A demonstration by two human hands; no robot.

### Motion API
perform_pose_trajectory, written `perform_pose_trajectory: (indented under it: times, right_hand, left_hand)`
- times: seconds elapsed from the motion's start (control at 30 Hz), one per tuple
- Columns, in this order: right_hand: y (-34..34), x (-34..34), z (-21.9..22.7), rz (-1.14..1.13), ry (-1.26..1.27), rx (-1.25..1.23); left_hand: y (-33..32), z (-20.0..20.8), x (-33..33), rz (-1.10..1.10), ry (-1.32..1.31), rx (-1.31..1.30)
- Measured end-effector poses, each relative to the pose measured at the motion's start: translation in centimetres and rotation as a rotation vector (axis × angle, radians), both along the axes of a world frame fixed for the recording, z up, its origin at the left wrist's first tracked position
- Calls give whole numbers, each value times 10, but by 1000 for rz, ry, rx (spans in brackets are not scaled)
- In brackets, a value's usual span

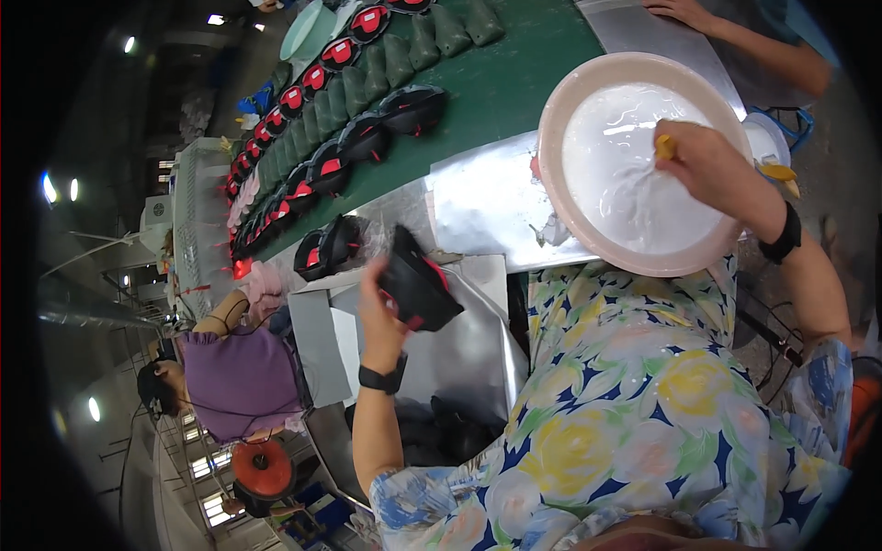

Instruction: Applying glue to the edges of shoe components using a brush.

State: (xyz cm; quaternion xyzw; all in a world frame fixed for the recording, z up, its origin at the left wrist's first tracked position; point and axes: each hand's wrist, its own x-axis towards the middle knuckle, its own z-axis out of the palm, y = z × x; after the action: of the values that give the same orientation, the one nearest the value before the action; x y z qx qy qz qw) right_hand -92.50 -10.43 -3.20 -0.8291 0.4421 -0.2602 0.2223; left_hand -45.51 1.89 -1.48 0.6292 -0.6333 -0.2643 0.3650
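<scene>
My left hand (375,317) is closed around a black shoe upper (421,286) with red parts, raised above an open box; motion blurs it slightly. My right hand (707,165) reaches into a wide pale pink basin (552,188) of white liquid (602,138). Its fingers pinch a small yellow-handled tool (665,145), likely a brush; the lower end is hidden in the liquid, which ripples around it. Another black upper (328,246) with red lining sits at the table edge, just beyond my left hand.
A green work surface (514,87) carries rows of black-and-red uppers (363,138) and dark green pieces (397,60). Below my left hand stands an open box (478,275) with dark items. Another person's arm (763,50) rests at far right; a person in purple (241,381) works at left.
</scene>
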Motion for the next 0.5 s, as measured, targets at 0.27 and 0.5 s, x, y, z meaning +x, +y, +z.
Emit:
perform_pose_trajectory:
  times: [0.27, 0.5]
  right_hand:
    - [-28, 10, 20, 92, -619, -73]
    - [-33, 14, 60, 109, -499, -25]
  left_hand:
    - [-114, -2, -65, -132, 84, -163]
    - [-129, -4, -109, -192, 15, -278]
